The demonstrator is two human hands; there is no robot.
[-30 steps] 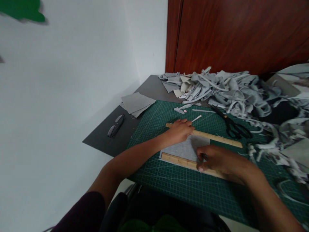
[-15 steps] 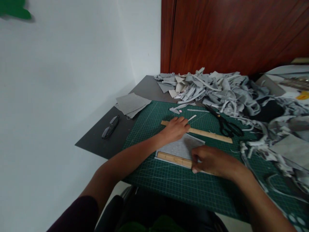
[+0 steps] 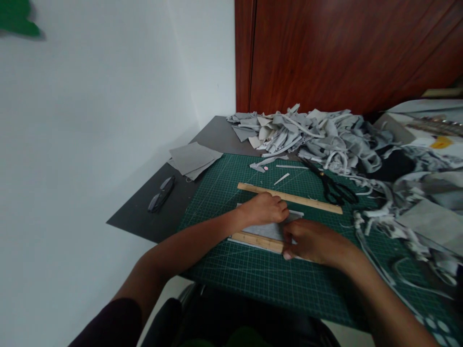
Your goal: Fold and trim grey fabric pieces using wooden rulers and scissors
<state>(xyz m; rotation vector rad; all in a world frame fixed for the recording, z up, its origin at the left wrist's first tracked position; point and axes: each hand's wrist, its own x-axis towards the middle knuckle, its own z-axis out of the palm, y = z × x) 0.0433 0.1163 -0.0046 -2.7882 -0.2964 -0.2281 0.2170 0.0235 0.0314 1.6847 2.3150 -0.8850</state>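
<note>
A grey fabric piece (image 3: 265,230) lies on the green cutting mat (image 3: 253,277). Along its near edge rests a short wooden ruler (image 3: 257,241), with a strip of fabric showing in front of it. My right hand (image 3: 311,241) pinches the ruler's right part, thumb at the front, covering that end. Over the far part of the fabric, my left hand (image 3: 267,208) is closed with fingers curled down onto the cloth; the fingertips are hidden. A pale edge strip shows at the fabric's far right corner. Beyond it lies a longer wooden ruler (image 3: 289,197), touched by neither hand.
Black scissors (image 3: 334,189) lie right of the long ruler. Several fabric scraps (image 3: 311,130) are heaped at the back and right. Glasses (image 3: 161,193) and grey fabric squares (image 3: 195,159) sit at the left. A white strip (image 3: 281,179) lies behind the ruler.
My left hand has left the long ruler and come nearer, onto the fabric's far part. My right hand stays on the short ruler. The view has shifted slightly.
</note>
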